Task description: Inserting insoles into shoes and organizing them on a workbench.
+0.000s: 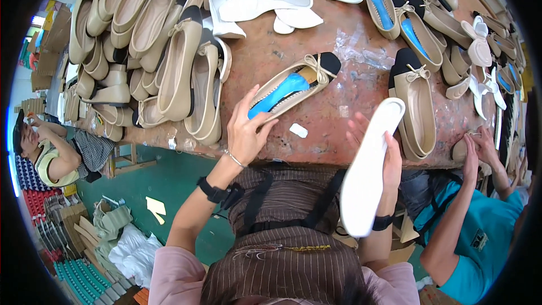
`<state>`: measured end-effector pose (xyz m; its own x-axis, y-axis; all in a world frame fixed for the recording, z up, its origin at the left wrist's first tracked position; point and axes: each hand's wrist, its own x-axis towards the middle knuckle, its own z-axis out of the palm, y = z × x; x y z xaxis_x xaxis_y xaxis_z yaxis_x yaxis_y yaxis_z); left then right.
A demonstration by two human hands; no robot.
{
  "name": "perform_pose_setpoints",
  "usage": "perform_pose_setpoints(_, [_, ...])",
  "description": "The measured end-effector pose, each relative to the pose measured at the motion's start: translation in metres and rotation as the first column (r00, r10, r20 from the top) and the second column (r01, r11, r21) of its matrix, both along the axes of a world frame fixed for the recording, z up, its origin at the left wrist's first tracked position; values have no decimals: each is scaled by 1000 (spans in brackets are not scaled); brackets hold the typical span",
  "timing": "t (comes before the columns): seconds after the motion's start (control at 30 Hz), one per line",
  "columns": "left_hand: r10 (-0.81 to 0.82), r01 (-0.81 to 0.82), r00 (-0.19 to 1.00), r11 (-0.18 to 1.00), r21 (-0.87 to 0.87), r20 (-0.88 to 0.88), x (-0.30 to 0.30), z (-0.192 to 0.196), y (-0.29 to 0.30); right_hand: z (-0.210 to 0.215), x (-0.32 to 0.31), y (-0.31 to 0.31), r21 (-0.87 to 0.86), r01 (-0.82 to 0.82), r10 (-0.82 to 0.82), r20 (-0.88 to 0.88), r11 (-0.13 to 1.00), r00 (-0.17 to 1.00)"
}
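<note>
Right hand [389, 161]: clamped on white insole [370, 166], held upright above table edge. Left hand [245, 133]: gripping heel of beige shoe [293, 86] with blue lining, lying on brown table [316, 118]. Beige shoes [152, 39] heaped left. Co-worker's hands [477, 147] far right.

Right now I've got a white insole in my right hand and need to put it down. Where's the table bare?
The reddish table is bare between the blue-lined shoe under your left hand and the black-toed shoe beside the white insole in your right hand. The beige shoe pile crowds the left, white insoles the far edge.
</note>
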<state>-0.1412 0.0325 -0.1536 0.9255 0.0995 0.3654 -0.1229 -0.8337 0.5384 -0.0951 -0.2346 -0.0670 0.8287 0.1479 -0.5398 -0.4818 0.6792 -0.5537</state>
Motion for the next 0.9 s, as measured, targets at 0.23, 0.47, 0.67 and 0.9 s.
perform_pose_setpoints(0.23, [-201,201,980,980,-7,-8,-28,34,29,-15,14,-31,-160,-144,194,370,977,908])
perform_pose_setpoints(0.47, [-180,178,981,983,-35,-66,-63,1,46,7,38,15,-836,509,933,324,204,158])
perform_pose_setpoints(0.67, [-75,67,997,980,-186,-35,-61,-32,37,-63,7,104,-857,268,884,466,441,33])
perform_pose_setpoints(0.9, [-118,155,981,951,-268,152,-64,-44,37,-82,-5,134,-881,100,881,469,462,62])
